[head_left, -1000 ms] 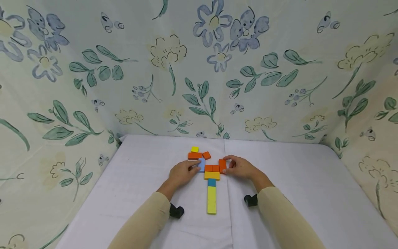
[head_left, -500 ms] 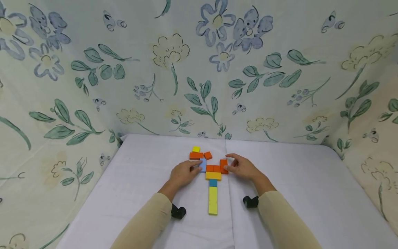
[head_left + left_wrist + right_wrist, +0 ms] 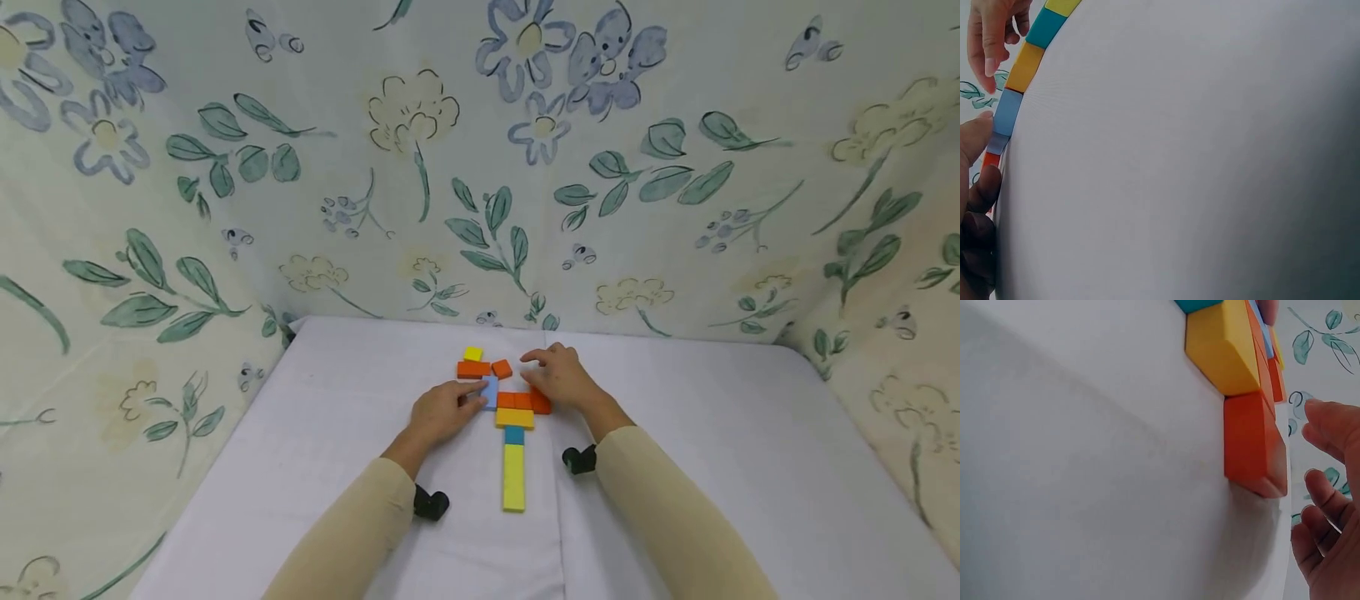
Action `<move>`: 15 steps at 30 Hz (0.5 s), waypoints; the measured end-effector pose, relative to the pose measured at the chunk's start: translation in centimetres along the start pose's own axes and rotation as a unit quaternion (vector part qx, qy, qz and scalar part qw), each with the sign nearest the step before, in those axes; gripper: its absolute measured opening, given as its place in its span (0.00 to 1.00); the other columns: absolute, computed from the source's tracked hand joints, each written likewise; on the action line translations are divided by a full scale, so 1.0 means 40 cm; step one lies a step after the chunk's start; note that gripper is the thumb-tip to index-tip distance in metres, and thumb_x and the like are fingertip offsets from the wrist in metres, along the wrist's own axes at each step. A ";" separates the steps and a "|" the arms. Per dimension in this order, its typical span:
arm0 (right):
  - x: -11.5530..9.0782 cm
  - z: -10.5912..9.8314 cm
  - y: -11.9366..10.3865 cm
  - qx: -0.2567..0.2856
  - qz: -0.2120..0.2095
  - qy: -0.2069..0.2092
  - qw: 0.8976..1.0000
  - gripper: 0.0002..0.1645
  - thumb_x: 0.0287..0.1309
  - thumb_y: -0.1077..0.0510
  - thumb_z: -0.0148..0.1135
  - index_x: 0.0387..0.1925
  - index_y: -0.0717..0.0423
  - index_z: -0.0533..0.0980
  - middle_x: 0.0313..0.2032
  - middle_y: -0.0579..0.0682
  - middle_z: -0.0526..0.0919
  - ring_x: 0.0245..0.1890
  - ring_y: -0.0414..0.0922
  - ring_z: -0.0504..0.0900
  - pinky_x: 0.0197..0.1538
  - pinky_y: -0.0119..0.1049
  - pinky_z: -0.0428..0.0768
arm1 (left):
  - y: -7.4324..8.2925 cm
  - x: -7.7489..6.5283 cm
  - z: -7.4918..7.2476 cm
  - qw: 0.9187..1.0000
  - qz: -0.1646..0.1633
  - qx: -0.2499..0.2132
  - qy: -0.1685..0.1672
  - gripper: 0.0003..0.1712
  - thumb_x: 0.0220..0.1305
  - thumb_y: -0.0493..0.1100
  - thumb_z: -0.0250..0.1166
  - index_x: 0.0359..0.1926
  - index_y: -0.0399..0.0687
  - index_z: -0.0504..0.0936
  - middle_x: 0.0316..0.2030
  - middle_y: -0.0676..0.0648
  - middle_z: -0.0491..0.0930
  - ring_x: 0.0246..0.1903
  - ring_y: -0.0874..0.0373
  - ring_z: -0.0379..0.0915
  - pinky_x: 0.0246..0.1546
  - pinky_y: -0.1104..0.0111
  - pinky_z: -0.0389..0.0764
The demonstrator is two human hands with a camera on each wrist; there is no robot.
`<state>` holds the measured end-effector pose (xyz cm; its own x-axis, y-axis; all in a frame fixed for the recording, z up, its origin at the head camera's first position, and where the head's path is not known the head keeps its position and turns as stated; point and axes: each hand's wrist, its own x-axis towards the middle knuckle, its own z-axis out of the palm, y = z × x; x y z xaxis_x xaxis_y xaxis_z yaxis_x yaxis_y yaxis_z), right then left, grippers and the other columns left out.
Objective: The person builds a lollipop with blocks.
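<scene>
My left hand (image 3: 444, 411) holds a light blue block (image 3: 490, 394), its index finger on the far part and its thumb at the left side. In the left wrist view, the thumb (image 3: 975, 134) lies against that block. My right hand (image 3: 562, 375) hovers over an orange-red block (image 3: 1249, 444) at the right end of the layout, its fingers spread and holding nothing. Between these blocks lie two small orange pieces (image 3: 513, 401). Below them a yellow-orange block (image 3: 514, 418), a teal square (image 3: 514, 436) and a long yellow block (image 3: 513, 477) form a column.
Beyond the blue block lie an orange block (image 3: 473, 369), a yellow square (image 3: 473, 354) and a tilted orange square (image 3: 502, 368). A white cloth (image 3: 337, 392) covers the table, with a floral curtain (image 3: 330, 208) behind. Black wrist devices (image 3: 431, 502) hang below both sleeves.
My right hand has let go of the orange-red block at the right, lifted, and moved forward and left over it. My left hand stays at the blue block.
</scene>
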<state>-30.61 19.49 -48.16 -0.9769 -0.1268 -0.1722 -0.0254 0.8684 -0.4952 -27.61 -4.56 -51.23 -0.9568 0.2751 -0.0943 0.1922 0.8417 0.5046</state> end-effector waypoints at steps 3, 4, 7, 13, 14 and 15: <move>0.024 0.008 -0.019 -0.024 -0.009 0.000 1.000 0.22 0.70 0.43 0.61 0.63 0.33 0.78 0.58 0.54 0.74 0.60 0.54 0.66 0.60 0.51 0.76 | 0.001 0.002 -0.003 1.000 0.003 -0.002 -0.001 0.24 0.71 0.63 0.62 0.66 0.75 0.78 0.28 0.54 0.73 0.33 0.59 0.70 0.32 0.66 0.66; 0.032 0.012 -0.025 -0.029 -0.010 -0.003 1.000 0.22 0.70 0.42 0.61 0.63 0.32 0.78 0.58 0.54 0.74 0.60 0.54 0.65 0.60 0.51 0.75 | 0.001 0.003 -0.004 1.000 0.004 -0.004 -0.001 0.24 0.71 0.62 0.62 0.66 0.75 0.78 0.28 0.54 0.72 0.33 0.59 0.70 0.32 0.66 0.66; 0.051 0.022 -0.038 -0.039 -0.011 -0.016 0.999 0.23 0.70 0.42 0.60 0.65 0.30 0.77 0.59 0.54 0.73 0.60 0.54 0.64 0.59 0.51 0.72 | 0.002 0.003 -0.005 1.000 0.003 -0.003 -0.001 0.24 0.71 0.62 0.61 0.66 0.75 0.78 0.28 0.54 0.72 0.33 0.59 0.70 0.32 0.67 0.66; 0.072 0.042 -0.051 -0.060 -0.013 -0.024 0.998 0.21 0.72 0.43 0.58 0.63 0.30 0.78 0.59 0.54 0.73 0.61 0.55 0.64 0.58 0.49 0.70 | 0.000 0.001 -0.003 1.000 -0.004 -0.004 0.001 0.24 0.71 0.63 0.61 0.66 0.75 0.78 0.29 0.54 0.74 0.34 0.58 0.70 0.33 0.66 0.67; 0.072 0.043 -0.053 -0.058 -0.010 -0.023 0.998 0.20 0.72 0.43 0.58 0.62 0.31 0.79 0.59 0.54 0.73 0.61 0.55 0.63 0.58 0.49 0.70 | 0.000 0.000 -0.002 1.000 -0.005 -0.003 0.002 0.24 0.71 0.63 0.61 0.66 0.75 0.78 0.30 0.54 0.75 0.34 0.58 0.70 0.34 0.66 0.68; 0.072 0.044 -0.054 -0.054 -0.006 -0.022 0.998 0.19 0.72 0.43 0.58 0.61 0.32 0.79 0.59 0.54 0.73 0.62 0.55 0.63 0.59 0.50 0.70 | -0.001 0.000 -0.001 1.000 -0.007 -0.002 0.002 0.24 0.71 0.63 0.61 0.66 0.76 0.78 0.30 0.55 0.75 0.35 0.58 0.71 0.35 0.66 0.68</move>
<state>-33.01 16.42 -49.07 -0.9659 -0.1573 -0.2058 -0.0629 0.9131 -0.4029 -27.63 -4.61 -51.21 -0.9601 0.2621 -0.0973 0.1789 0.8433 0.5068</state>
